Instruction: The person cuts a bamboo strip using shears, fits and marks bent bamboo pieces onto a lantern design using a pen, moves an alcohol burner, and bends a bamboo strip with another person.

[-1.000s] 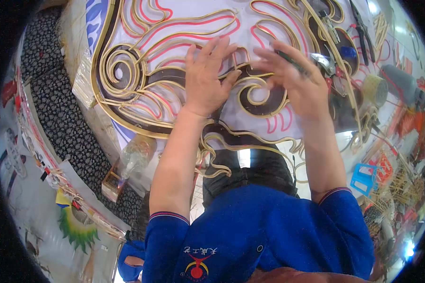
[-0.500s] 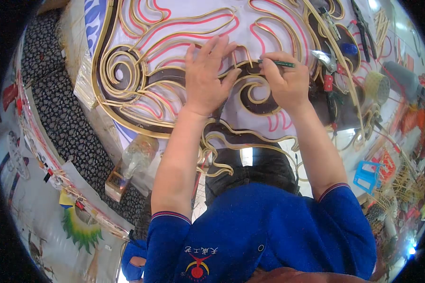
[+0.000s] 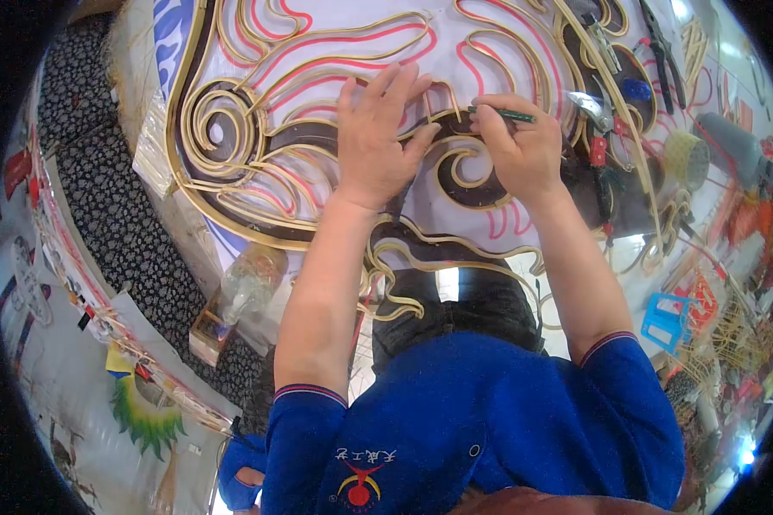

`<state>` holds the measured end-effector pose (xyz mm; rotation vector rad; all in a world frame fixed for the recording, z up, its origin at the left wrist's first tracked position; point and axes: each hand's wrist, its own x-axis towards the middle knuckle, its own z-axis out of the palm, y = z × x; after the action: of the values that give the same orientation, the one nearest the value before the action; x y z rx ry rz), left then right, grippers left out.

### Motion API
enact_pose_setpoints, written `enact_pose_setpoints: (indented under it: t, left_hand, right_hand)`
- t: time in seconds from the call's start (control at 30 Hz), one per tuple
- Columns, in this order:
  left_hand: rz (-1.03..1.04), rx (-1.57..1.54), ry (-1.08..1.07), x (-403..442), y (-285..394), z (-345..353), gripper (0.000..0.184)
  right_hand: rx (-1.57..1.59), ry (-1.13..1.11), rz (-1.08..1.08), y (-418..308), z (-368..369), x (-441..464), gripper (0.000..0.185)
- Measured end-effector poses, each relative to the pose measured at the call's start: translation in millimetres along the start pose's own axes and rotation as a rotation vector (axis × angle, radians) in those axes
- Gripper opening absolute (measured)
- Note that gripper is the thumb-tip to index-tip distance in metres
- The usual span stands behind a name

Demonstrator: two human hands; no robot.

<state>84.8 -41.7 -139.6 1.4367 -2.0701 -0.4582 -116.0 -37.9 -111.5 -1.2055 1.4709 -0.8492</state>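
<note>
My left hand lies palm down with fingers spread over the pale strips and the patterned sheet. In my right hand a dark green pen or pencil is pinched, its tip pointing left towards the left thumb. Thin bent strips stand just between the two hands. Below the right hand curls a spiral strip, and another spiral sits to the left. The white sheet carries pink lines and dark bands, with the strips running close to them.
Pliers, a hammer-like tool and red-handled cutters lie to the right. A roll of tape is beyond them. A blue stool stands lower right. A wrapped roll is at lower left. Part of another person shows bottom left.
</note>
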Motion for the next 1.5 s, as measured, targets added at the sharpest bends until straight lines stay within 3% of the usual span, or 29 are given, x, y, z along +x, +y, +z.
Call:
enact_pose_setpoints:
  t: [0.23, 0.37, 0.5, 0.63, 0.73, 0.87, 1.0, 1.5]
  left_hand:
    - [-0.005, -0.003, -0.004, 1, 1, 0, 0.071]
    - [-0.008, 0.0, -0.002, 1, 1, -2, 0.07]
    - [-0.006, -0.003, -0.001, -1, 1, 1, 0.07]
    - [-0.006, -0.016, 0.0, 0, 1, -1, 0.07]
    - [-0.009, -0.028, -0.005, -1, 1, -2, 0.07]
    - [0.0, -0.035, -0.005, 0, 1, -1, 0.07]
    - [-0.005, -0.046, -0.006, -2, 0, -2, 0.071]
    - [-0.01, -0.047, -0.006, -1, 0, -2, 0.071]
  right_hand:
    - [-0.101, -0.033, -0.004, -3, -3, 0, 0.015]
    - [0.181, 0.067, -0.016, 0, 3, 1, 0.011]
    - [-0.028, 0.025, -0.077, 0, -1, 0, 0.01]
    - [0.282, 0.056, 0.039, -3, 1, -5, 0.016]
    - [0.25, 0.075, -0.133, -2, 7, -8, 0.013]
    - [-0.021, -0.036, -0.157, -7, 12, 1, 0.014]
    - [-0.094, -0.029, -0.214, -3, 14, 4, 0.015]
    - [-0.081, -0.079, -0.146, -4, 10, 2, 0.016]
